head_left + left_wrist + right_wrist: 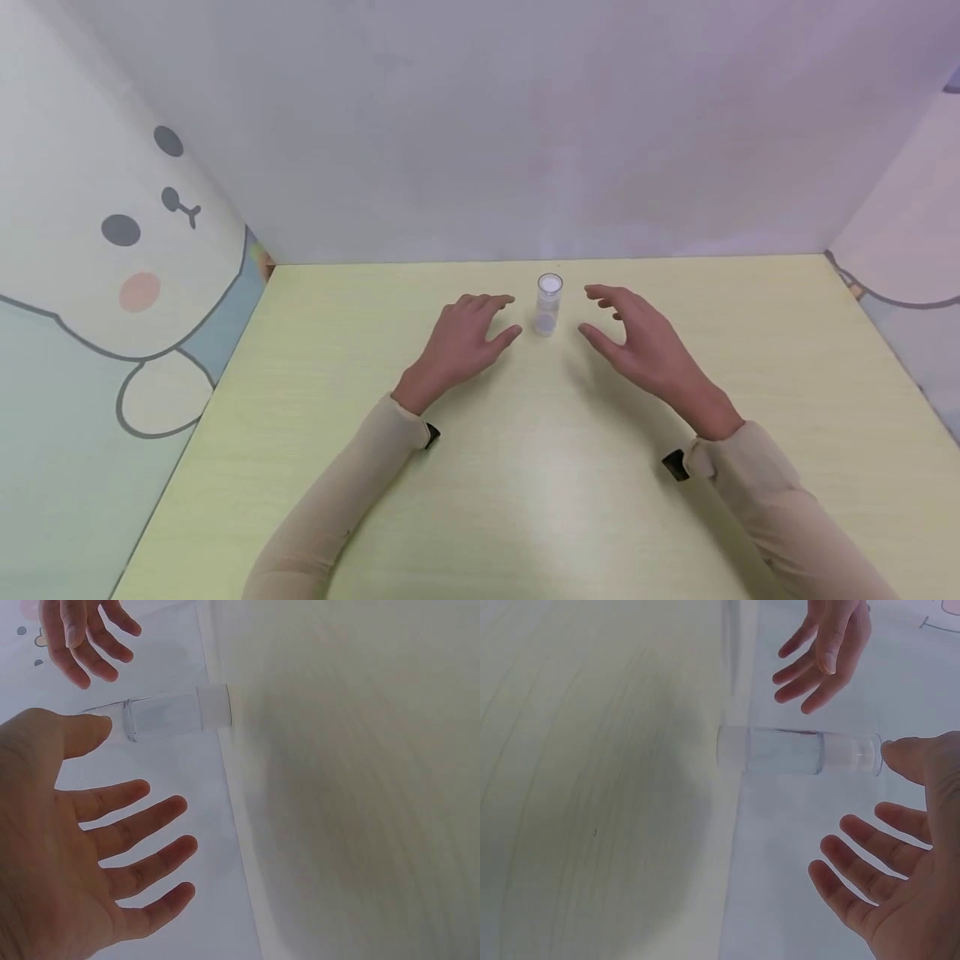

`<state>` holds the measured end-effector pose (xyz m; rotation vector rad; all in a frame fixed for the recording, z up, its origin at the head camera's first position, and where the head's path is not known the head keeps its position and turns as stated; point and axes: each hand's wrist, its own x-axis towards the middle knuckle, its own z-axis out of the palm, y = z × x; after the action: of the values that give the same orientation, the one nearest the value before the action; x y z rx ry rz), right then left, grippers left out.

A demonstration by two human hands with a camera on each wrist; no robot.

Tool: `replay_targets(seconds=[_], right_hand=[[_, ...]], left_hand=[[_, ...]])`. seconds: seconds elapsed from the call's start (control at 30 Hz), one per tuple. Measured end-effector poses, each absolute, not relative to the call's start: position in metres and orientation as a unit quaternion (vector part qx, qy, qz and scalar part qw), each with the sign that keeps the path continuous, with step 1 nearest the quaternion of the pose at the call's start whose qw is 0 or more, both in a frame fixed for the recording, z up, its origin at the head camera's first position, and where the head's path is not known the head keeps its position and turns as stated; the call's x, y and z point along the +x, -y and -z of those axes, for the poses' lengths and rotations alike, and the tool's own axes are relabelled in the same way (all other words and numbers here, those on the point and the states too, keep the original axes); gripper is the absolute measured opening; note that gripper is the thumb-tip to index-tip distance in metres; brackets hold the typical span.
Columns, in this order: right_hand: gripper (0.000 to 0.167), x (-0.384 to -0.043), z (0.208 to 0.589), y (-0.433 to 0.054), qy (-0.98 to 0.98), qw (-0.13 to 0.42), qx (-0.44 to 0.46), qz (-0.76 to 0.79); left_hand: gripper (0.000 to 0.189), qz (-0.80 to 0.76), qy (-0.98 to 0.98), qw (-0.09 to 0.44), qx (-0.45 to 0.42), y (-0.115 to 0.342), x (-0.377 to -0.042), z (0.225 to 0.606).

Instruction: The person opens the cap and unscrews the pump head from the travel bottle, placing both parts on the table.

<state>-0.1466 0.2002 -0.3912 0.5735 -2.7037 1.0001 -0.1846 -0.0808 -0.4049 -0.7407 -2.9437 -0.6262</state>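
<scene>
A small clear cylinder (548, 305), like a bottle or jar, stands upright on the table between the two hands. Its lower end is white in the wrist views, and a ridge crosses the transparent body (784, 752). To its left hovers the left hand (465, 340), fingers spread and slightly bent, thumb apart from them. The right hand (647, 343) is held on the other side in a similar pose, its thumb toward the cylinder. A gap shows between each hand and the cylinder in the head view. Neither hand holds anything.
The pale wooden table (487, 517) ends at a plain whitish wall (480, 142) just behind the cylinder. Side panels with cartoon animal prints (67, 275) stand at left and right. Black bands (676, 465) show at both sleeve cuffs.
</scene>
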Motion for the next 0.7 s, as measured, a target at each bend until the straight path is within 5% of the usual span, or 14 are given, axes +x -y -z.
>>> replay_targets(seconds=[0.7], right_hand=[[0.052,-0.173,0.398,-0.178,0.907,0.066,0.187,-0.371]], left_hand=[[0.054,0.209,0.947,-0.001,-0.245,0.06,-0.205,0.415]])
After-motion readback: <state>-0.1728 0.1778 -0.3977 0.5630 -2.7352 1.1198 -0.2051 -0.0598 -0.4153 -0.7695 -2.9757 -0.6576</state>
